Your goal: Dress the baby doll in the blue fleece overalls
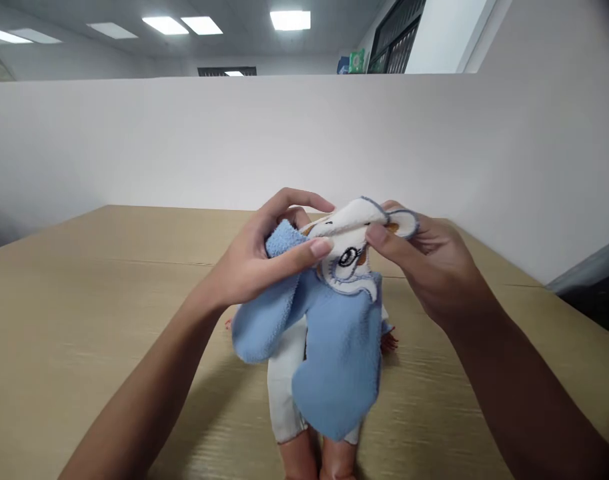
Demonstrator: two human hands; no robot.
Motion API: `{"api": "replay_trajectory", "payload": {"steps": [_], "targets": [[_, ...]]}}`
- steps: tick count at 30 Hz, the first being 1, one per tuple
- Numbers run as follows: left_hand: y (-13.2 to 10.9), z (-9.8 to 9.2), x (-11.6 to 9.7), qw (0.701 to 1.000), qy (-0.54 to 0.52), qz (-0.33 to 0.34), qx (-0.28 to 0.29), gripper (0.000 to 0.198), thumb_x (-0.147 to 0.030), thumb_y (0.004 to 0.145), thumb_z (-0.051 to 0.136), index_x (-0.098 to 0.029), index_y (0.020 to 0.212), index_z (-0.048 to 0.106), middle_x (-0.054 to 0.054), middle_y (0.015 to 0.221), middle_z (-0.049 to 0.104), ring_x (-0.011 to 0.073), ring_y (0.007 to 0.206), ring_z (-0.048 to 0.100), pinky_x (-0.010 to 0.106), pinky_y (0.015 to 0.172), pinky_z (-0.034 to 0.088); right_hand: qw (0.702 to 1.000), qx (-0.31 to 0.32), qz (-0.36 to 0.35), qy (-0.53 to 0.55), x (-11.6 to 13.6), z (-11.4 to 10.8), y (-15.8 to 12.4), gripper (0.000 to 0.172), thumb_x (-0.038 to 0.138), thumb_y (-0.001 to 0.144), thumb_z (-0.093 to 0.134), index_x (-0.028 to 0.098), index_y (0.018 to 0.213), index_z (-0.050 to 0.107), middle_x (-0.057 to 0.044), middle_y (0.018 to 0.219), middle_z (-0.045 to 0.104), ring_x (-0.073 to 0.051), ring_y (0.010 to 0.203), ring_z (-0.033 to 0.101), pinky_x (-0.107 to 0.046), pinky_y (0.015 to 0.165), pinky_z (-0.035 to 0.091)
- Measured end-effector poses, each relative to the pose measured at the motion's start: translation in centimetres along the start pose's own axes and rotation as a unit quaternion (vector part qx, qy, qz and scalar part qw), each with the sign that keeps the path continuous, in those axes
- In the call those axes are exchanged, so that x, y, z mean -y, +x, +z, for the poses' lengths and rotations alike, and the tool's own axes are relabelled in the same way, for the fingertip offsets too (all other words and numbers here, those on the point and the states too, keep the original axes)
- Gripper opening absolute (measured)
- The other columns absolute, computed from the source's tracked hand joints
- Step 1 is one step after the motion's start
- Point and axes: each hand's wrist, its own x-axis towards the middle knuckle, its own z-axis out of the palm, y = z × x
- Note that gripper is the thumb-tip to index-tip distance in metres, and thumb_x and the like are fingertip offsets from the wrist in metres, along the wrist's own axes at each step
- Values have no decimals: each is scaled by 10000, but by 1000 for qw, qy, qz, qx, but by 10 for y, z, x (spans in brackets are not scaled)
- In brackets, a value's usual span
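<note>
The blue fleece piece (339,353) is held up in the middle of the view, in front of a doll's white trousers (285,387) and bare legs (299,453), which lie on the wooden table (109,320). The left hand (249,263) pinches its upper left part, thumb flat on the front and the other fingers curled over the top and behind, while the right hand (437,267) nips the white face patch (351,217) between thumb and fingers, just beside the rounded ear (405,223). The patch is folded between the two grips, with one embroidered eye (349,257) showing below the crease. Because both holds sit high, the heavy lower lobes hang free, so a slack thumb on either side could let the cloth swing or drop over the legs. Pulling the hands apart too hard might strain the stitching around the ear, and the fold could set crooked if one side is tugged more. Whether the hanging cloth touches the trousers is hard to judge from this angle
</note>
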Motion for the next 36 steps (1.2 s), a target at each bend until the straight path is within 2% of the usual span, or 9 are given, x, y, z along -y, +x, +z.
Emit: {"api": "replay_trajectory", "payload": {"steps": [3, 6, 9, 12, 16, 21, 26, 31, 36], "targets": [[8, 1, 3, 997, 56, 0, 44, 421, -474, 937, 802, -277, 1301, 726, 34, 1143, 712, 220, 1002, 663, 320, 894, 509, 996, -60, -19, -61, 5, 3, -1, 279, 463, 990, 770, 252, 821, 702, 3, 777, 644, -169, 745, 594, -294, 673, 521], [11, 0, 3, 990, 100, 3, 100, 336, -435, 943, 806, -266, 1230, 760, 42, 1174, 732, 245, 1104, 656, 345, 994, 494, 989, -99, -19, -111, 5, 8, -3, 330, 452, 977, 787, 245, 747, 671, 20, 694, 521, -144, 654, 482, -273, 570, 431], [10, -6, 2, 990, 90, -18, 109, 335, -430, 945, 805, -259, 1229, 759, 53, 1193, 742, 254, 1109, 670, 349, 974, 518, 986, -97, -15, -134, 0, 9, -3, 381, 460, 970, 792, 237, 703, 636, 30, 657, 434, -132, 607, 404, -270, 518, 363], [9, -15, 2, 993, 49, -47, 97, 453, -449, 949, 800, -264, 1352, 711, 64, 1221, 743, 254, 1083, 690, 339, 914, 553, 989, -82, -19, -120, -6, 8, -2, 411, 497, 973, 781, 237, 697, 621, 41, 631, 401, -128, 581, 390, -269, 510, 365], [9, -22, 4, 992, 75, -67, 80, 482, -490, 950, 789, -264, 1370, 721, 50, 1096, 768, 228, 943, 707, 312, 809, 558, 995, -49, -7, -85, -8, 7, -1, 394, 505, 973, 780, 238, 709, 660, 47, 613, 465, -125, 557, 413, -272, 527, 408], [10, -30, -1, 978, 104, -69, 166, 274, -441, 979, 730, -241, 1141, 823, 46, 1024, 791, 240, 912, 722, 293, 755, 564, 996, -15, -6, -87, -2, 0, -3, 303, 447, 927, 848, 239, 739, 733, 49, 619, 517, -119, 544, 390, -273, 508, 370], [9, -37, -6, 984, 100, -57, 137, 259, -462, 977, 737, -242, 1084, 822, 55, 1060, 791, 249, 983, 711, 307, 845, 565, 997, -10, -34, -61, 3, -11, -2, 284, 429, 958, 817, 252, 750, 743, 22, 689, 549, -142, 634, 474, -286, 561, 396], [9, -23, -3, 981, 45, -92, 166, 369, -570, 985, 700, -230, 1049, 829, 72, 1041, 803, 264, 940, 735, 314, 753, 581, 996, 68, -24, -51, 5, -7, -2, 232, 405, 1015, 747, 250, 844, 721, 12, 812, 621, -149, 727, 576, -272, 647, 486], [8, -5, 3, 977, -78, -141, 142, 403, -564, 949, 769, -222, 1162, 771, 75, 963, 791, 230, 825, 743, 300, 663, 580, 996, 76, -20, -36, 3, 0, -5, 232, 432, 983, 791, 253, 864, 705, 29, 779, 637, -132, 683, 579, -246, 625, 514]]}}
